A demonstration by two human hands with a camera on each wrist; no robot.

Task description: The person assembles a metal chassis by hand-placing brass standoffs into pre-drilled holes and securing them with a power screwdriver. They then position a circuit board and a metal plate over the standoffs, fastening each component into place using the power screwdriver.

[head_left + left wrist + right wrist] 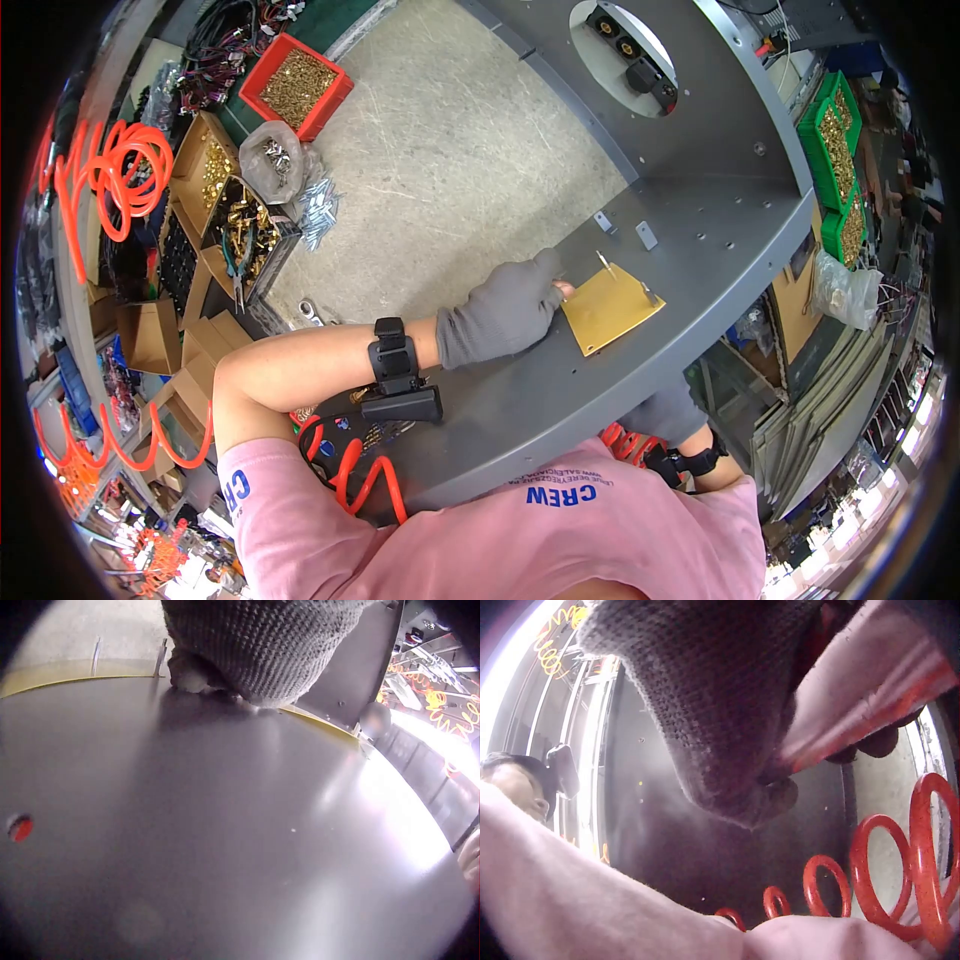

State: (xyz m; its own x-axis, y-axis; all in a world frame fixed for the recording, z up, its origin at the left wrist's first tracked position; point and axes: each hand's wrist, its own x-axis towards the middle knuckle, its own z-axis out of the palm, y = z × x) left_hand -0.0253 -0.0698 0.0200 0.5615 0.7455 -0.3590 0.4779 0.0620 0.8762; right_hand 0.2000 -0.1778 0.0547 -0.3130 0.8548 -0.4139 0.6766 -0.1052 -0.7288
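Observation:
A square yellow plate (pixel 612 312) lies on a grey metal panel (pixel 520 400), with two thin silver pins standing up from it. My gloved left hand (pixel 505 308) has its fingers curled at the plate's left corner, a bare fingertip on its edge. In the left wrist view the gloved hand (pixel 262 649) covers part of the yellow edge. My gloved right hand (pixel 662 412) is beyond the panel's near rim, partly hidden in the head view. In the right wrist view that hand (pixel 712 712) grips a smooth, tapered pinkish object (pixel 870 682); I cannot tell what kind.
Small silver brackets (pixel 647 235) stand on the panel past the plate. A red coiled hose (pixel 870 862) runs beside my right hand. At the left are a red bin (pixel 335 95) and a spanner (pixel 309 311); green bins (pixel 830 205) stand at the right.

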